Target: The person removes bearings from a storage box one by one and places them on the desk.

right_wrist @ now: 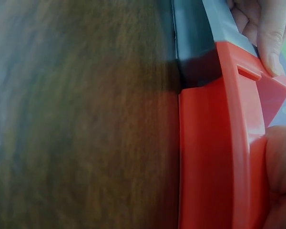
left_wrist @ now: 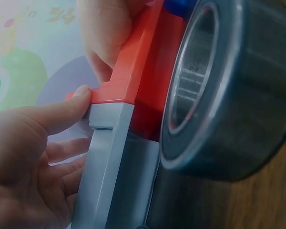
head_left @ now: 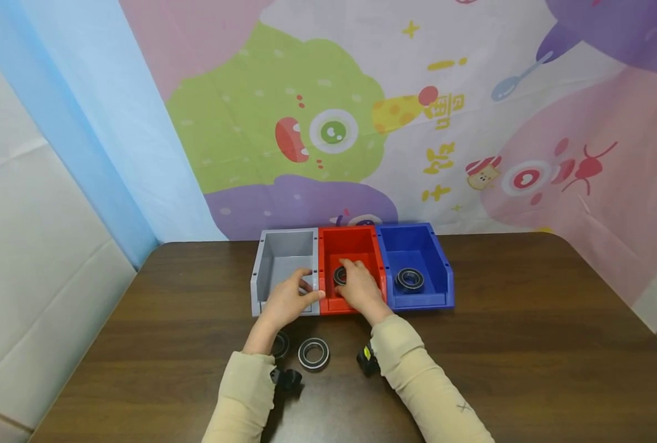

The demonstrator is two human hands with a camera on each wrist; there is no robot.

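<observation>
Three joined bins stand in a row: a grey bin [head_left: 257, 277], a red bin [head_left: 350, 237] and a blue bin [head_left: 444, 277]. My right hand [head_left: 362, 289] reaches into the red bin and pinches a ball bearing [head_left: 337, 275] between thumb and fingers. At the grey bin's front is my left hand [head_left: 289, 300], its thumb resting on the corner where grey meets red. The other left fingers [left_wrist: 62, 167] hang relaxed inside the grey bin. In the right wrist view the red front wall [right_wrist: 209, 157] hides the pinched bearing.
Another bearing [head_left: 409, 280] lies in the blue bin. On the brown table [head_left: 528, 344], a bearing [head_left: 314, 354] lies in front of the bins, and one more [head_left: 281, 346] is partly covered by the left wrist. A patterned cloth [head_left: 284, 80] hangs behind the table.
</observation>
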